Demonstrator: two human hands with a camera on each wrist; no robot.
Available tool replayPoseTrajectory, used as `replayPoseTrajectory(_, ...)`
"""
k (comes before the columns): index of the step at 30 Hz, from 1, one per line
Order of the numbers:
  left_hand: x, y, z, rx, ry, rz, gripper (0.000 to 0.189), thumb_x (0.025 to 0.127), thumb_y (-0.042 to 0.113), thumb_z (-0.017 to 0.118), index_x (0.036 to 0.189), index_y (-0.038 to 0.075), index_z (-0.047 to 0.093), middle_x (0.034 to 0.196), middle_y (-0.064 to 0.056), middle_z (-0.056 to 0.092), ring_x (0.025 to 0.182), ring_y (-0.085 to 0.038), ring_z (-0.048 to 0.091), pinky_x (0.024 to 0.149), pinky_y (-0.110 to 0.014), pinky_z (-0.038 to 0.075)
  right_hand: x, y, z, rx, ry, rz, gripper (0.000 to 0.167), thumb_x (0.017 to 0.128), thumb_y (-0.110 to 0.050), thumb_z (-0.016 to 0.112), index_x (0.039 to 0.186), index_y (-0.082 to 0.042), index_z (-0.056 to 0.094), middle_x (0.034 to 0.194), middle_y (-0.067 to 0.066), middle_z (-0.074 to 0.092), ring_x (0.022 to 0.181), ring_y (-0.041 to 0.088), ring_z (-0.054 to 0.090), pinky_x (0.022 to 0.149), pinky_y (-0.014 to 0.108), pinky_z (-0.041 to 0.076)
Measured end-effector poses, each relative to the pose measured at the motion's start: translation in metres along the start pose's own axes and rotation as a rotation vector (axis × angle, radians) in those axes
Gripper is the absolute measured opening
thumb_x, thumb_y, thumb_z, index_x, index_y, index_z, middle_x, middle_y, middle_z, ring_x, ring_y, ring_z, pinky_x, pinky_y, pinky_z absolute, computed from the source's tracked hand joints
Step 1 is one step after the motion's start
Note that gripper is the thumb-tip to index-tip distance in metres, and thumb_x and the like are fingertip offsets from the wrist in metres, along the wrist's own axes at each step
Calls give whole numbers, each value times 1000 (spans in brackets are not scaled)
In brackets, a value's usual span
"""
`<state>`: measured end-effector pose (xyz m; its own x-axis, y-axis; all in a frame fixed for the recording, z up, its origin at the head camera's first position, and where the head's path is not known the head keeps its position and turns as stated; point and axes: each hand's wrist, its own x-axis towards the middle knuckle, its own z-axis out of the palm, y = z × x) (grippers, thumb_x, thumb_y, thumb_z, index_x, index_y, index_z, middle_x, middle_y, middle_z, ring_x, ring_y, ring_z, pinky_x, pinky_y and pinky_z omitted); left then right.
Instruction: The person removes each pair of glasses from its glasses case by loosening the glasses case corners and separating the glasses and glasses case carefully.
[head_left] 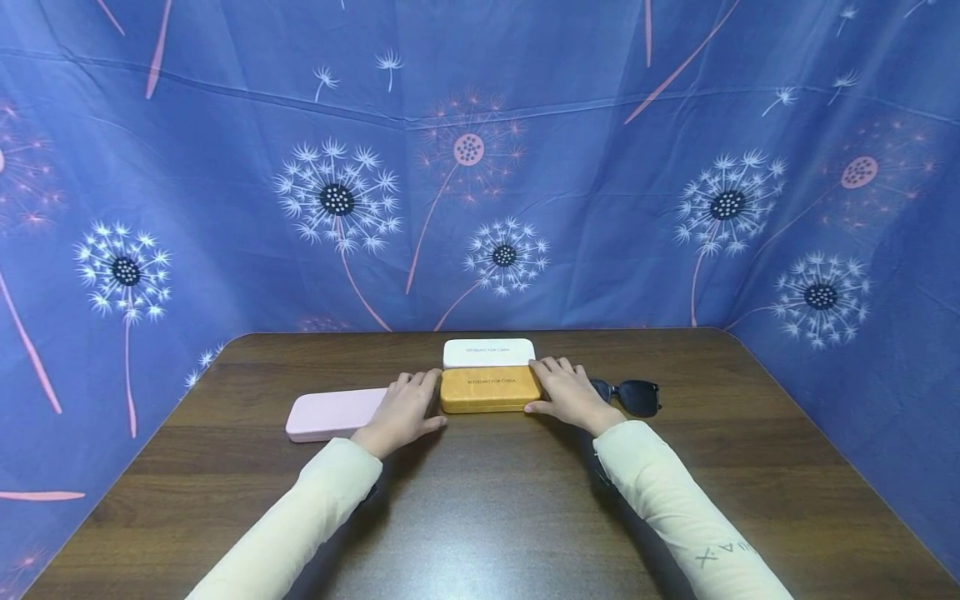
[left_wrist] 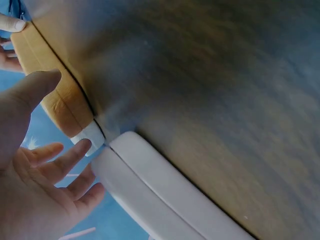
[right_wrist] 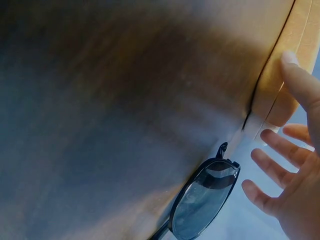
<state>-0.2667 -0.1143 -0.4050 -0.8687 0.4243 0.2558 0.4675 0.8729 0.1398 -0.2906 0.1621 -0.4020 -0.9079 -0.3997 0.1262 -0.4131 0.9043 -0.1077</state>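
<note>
A yellow glasses case (head_left: 491, 389) lies in the middle of the table, right in front of a white glasses case (head_left: 489, 352). By its left end is my left hand (head_left: 405, 412), thumb and fingers spread apart and holding nothing; the left wrist view shows the loose fingers (left_wrist: 62, 160) too. My right hand (head_left: 572, 393) is at the opposite end, thumb at the near corner and fingertips by the far one. In the right wrist view that thumb (right_wrist: 295, 75) rests against the yellow case, while the other fingers are spread. A pink glasses case (head_left: 333, 414) lies left, partly behind my left hand.
Black sunglasses (head_left: 637, 398) lie on the table just right of my right hand, partly covered by it. Behind the brown wooden table (head_left: 480, 500) hangs a blue cloth (head_left: 585, 167) with a dandelion print, which also runs along both sides.
</note>
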Motion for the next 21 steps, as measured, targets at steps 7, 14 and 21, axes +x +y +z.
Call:
replayPoseTrajectory(7, 7, 4, 7, -2, -35, -38, 75, 72, 34, 75, 130, 1, 40, 116, -19, 58, 103, -37, 52, 86, -48, 44, 1, 1, 2, -1, -25, -27, 79, 77, -45, 68, 137, -4, 38, 132, 15, 47, 120, 33, 42, 92, 54, 35)
replayPoseTrajectory(14, 12, 10, 9, -16, -34, -56, 72, 75, 31, 74, 130, 1, 40, 116, -19, 58, 102, -36, 53, 85, -47, 44, 2, 1, 3, -14, -13, -26, 77, 76, -43, 70, 136, -4, 39, 130, 14, 49, 117, 32, 44, 90, 53, 36)
replayPoseTrajectory(21, 14, 11, 11, -24, -26, -70, 69, 75, 30, 74, 128, 1, 41, 115, -18, 58, 100, -36, 53, 83, -46, 45, 2, 0, 4, -16, -5, -25, 77, 75, -42, 70, 135, -4, 40, 128, 13, 50, 115, 31, 45, 90, 52, 37)
